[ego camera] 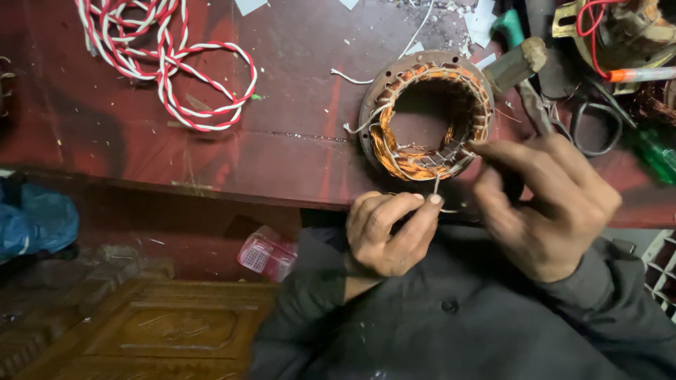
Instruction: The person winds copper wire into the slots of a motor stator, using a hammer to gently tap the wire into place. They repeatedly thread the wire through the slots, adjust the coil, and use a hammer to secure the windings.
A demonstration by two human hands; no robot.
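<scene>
Your stator (pixel 428 112) is dull rusty metal packed with shiny copper windings and white cord lacing. The bench (pixel 211 119) looks like worn red-painted wood, scuffed and dusty. That red-and-white twisted wire (pixel 165 60) has smooth, glossy plastic insulation.

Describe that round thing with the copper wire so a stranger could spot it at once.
Start at the dark red workbench; at its near edge, just beyond the person's two hands, lies a metal ring. Its hollow centre is lined with shiny copper windings laced with pale string. Unlike the loose red-and-white twisted cable to its left, it is one rigid, open ring.
</scene>
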